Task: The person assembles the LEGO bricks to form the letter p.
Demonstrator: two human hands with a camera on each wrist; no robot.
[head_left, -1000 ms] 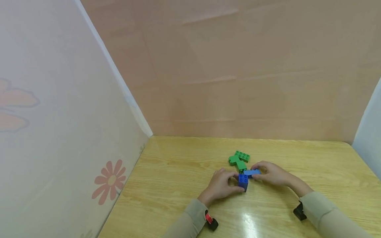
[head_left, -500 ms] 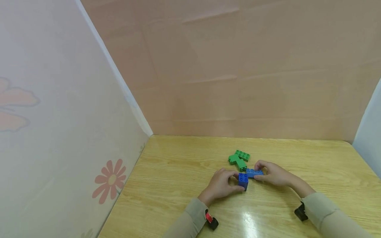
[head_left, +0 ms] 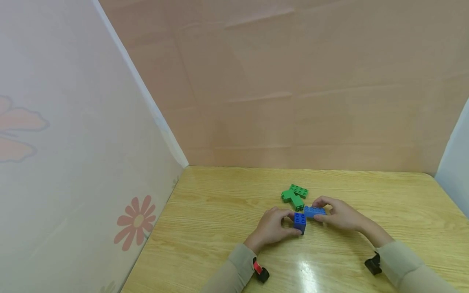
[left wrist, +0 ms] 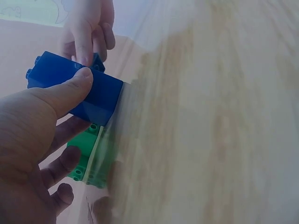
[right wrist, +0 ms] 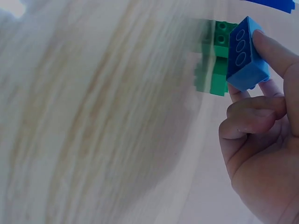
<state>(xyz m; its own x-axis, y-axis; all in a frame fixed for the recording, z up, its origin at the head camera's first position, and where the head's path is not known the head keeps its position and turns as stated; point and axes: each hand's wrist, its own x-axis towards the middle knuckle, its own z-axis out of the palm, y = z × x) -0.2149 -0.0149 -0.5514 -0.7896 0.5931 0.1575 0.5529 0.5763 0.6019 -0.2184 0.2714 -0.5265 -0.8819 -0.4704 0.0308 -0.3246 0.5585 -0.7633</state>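
My left hand (head_left: 272, 227) pinches a tall dark blue toy brick (head_left: 299, 224) between thumb and fingers. The brick stands upright, studs up, and in the left wrist view the thumb lies across its side (left wrist: 105, 93). Just beyond it to the right, my right hand (head_left: 340, 214) pinches a lighter blue, longer toy brick (head_left: 314, 211) by its right part. Its hollow underside shows in the right wrist view, where the brick (right wrist: 252, 60) looks raised and tilted off the table. A small gap separates the two blue bricks in the head view.
Several green toy bricks (head_left: 297, 203) lie close together just behind the blue ones, one with its studs up (head_left: 299, 191). The wooden table (head_left: 220, 203) meets a brown back wall (head_left: 311, 122) and a flower-patterned left wall (head_left: 91, 183).
My right hand has moved slightly right with the lighter blue brick, whose studs have turned more into view. The left hand and the dark blue brick have stayed almost still.
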